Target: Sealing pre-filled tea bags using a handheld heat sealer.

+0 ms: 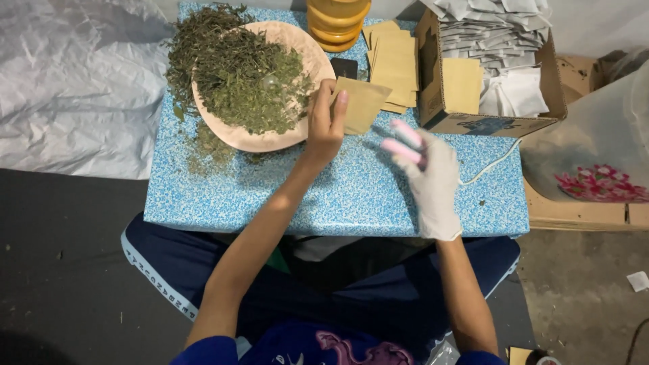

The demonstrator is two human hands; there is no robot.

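Note:
My left hand (326, 122) pinches a flat tan paper pouch (362, 103) by its left edge, holding it just above the blue speckled table (338, 196), right beside the pink plate (307, 54). The plate carries a heap of dried green leaves (236, 71), some spilled onto the table. My right hand (427, 172) wears a white glove with pink fingertips. It hovers over the table to the right of the pouch, fingers spread and blurred, holding nothing.
A stack of tan pouches (395, 61) lies behind the held one. A cardboard box (466, 122) with white sachets and a tan pouch stands at the right. A yellow ribbed jar (338, 23) is at the back. A white cord (493, 162) trails by the box.

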